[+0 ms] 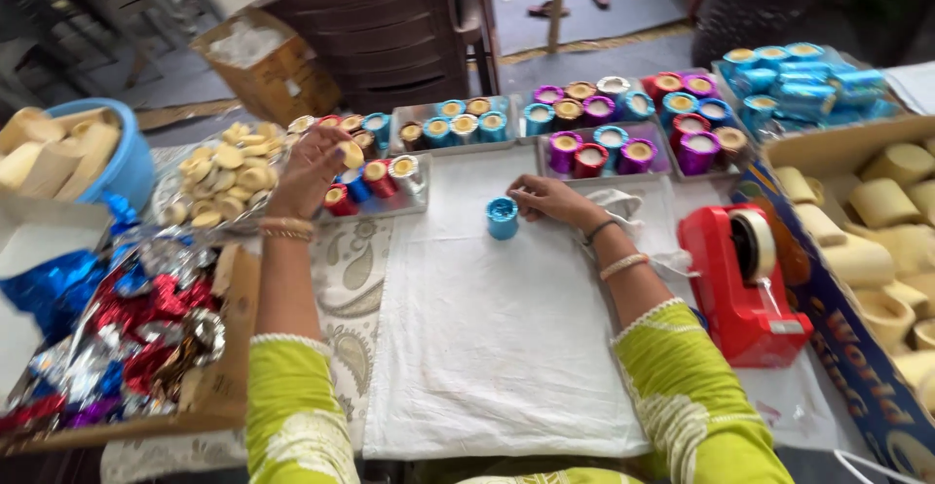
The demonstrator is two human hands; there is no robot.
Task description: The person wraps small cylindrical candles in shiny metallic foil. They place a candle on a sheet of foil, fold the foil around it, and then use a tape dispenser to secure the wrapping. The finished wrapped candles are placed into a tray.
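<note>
- Left hand (310,167) raised near the white cloth's (487,348) far left corner; fingers pinched on a small pale round disc (352,154), above a metal tray of foil-wrapped cups (375,184)
- Right hand (550,200) rests on the cloth near its far edge, fingers loosely curled; fingertips touch a small blue foil-wrapped cylinder (502,218) standing upright
- Red tape dispenser (745,284) beside the cloth's right edge

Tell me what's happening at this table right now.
A person in green sleeves sits at a white cloth. The left hand lifts a small pale round disc above a tray of foil-wrapped cups. The right hand rests beside a small blue foil-wrapped cup. A red tape dispenser stands to the right.
</note>
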